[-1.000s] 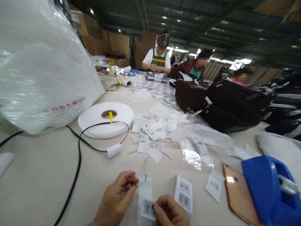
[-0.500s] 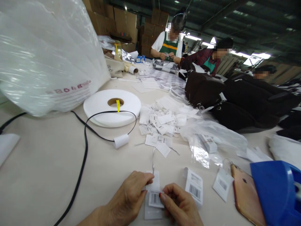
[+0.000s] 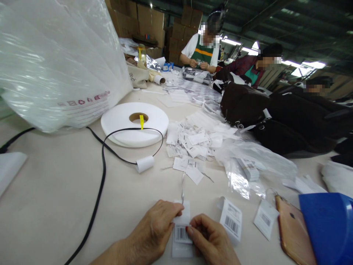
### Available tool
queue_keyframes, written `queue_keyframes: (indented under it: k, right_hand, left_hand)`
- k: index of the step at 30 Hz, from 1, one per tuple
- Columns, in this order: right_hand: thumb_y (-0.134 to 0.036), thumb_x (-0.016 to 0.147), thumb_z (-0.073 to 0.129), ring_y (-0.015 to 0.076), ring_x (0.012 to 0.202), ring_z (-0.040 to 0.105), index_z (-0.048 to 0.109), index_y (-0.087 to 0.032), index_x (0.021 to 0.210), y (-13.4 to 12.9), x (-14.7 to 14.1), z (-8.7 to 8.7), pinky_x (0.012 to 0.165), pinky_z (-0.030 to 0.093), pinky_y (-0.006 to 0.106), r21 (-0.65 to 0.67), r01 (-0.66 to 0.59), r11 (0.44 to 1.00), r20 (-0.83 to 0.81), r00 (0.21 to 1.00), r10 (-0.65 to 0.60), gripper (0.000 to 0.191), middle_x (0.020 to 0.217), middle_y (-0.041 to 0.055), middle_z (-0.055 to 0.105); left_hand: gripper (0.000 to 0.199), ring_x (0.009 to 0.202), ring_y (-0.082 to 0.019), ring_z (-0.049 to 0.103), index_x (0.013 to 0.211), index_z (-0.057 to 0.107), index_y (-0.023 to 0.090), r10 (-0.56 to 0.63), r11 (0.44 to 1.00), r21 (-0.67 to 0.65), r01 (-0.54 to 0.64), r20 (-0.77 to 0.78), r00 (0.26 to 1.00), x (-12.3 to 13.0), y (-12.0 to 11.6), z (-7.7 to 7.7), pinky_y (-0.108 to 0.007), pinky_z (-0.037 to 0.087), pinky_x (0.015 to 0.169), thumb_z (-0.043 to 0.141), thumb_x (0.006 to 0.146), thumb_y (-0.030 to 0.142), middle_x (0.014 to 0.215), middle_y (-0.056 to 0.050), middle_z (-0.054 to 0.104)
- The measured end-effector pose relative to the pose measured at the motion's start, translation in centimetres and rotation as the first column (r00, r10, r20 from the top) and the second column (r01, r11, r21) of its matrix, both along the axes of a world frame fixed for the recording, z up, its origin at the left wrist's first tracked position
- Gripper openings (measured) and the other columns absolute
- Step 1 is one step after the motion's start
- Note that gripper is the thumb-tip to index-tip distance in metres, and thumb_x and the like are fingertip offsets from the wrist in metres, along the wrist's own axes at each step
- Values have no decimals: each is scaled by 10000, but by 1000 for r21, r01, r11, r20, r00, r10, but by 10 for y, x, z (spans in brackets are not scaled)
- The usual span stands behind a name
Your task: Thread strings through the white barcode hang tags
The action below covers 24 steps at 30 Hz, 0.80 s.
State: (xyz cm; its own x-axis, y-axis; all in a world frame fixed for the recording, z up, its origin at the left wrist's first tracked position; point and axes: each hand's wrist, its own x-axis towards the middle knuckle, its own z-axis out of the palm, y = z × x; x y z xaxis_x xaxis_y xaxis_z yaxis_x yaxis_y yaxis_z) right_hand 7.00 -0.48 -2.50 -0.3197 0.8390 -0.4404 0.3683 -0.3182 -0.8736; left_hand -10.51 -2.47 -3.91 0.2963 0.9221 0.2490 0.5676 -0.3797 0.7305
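Observation:
A white hang tag (image 3: 182, 251) with a grey string (image 3: 182, 187) lies on the table in front of me. My left hand (image 3: 154, 230) grips its left edge, thumb and fingertips closed on it. Between thumb and fingers of my right hand (image 3: 211, 241) is the edge of a small barcode sticker (image 3: 181, 233), which lies over the tag's middle. To the right rests a curling strip of barcode stickers (image 3: 231, 220). Beyond it lies a single barcode tag (image 3: 266, 219) with a string. A loose pile of printed tags (image 3: 193, 141) spreads ahead of my hands.
A white tape roll (image 3: 116, 129) with a black cord (image 3: 102, 184) stands left, beside a large plastic bag (image 3: 63, 66). At right are a phone (image 3: 296, 230), a blue plastic object (image 3: 325, 228), clear plastic (image 3: 237, 184) and dark bags (image 3: 292, 117). Several people work at the back.
The whole view has shifted slightly, so most things sit a little further right. Both hands keep nearly the same pose at the tag and sticker.

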Motion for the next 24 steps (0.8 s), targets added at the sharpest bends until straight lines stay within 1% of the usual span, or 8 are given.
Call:
queue_keyframes:
  k: [6,10,18,24]
  right_hand:
    - [-436,706,579,70,399,353,515,-172,618,1,-2,-1,400,262,187,-24,14,1000,4,1000,-14,285,452,-71,403]
    - [-437,700,581,70,390,359,528,-169,618,0,-2,0,397,273,185,-43,27,999,10,1000,-27,285,449,-70,410]
    - [-461,680,588,72,367,354,522,-175,607,0,-3,-2,386,281,188,-42,50,998,22,999,-49,303,434,-73,403]
    - [-460,688,579,71,374,353,528,-175,610,-1,-3,-4,388,276,187,-34,44,998,38,998,-42,299,440,-72,401]
  left_hand:
    - [388,803,-187,597,1028,478,153,-15,1000,-5,15,-32,999,0,0,2,-304,505,723,399,699,-37,874,-72,643]
    - [376,799,-180,600,1041,465,155,-15,1000,18,16,-30,999,0,0,1,-299,503,724,393,723,-32,868,-68,645]
    - [378,790,-178,599,1046,467,171,-3,1000,16,3,-14,1000,0,1,1,-290,503,714,407,728,-24,868,-56,644]
    - [363,790,-176,593,1045,468,173,2,1000,21,-2,-12,1000,0,0,0,-289,499,720,408,742,-17,869,-55,641]
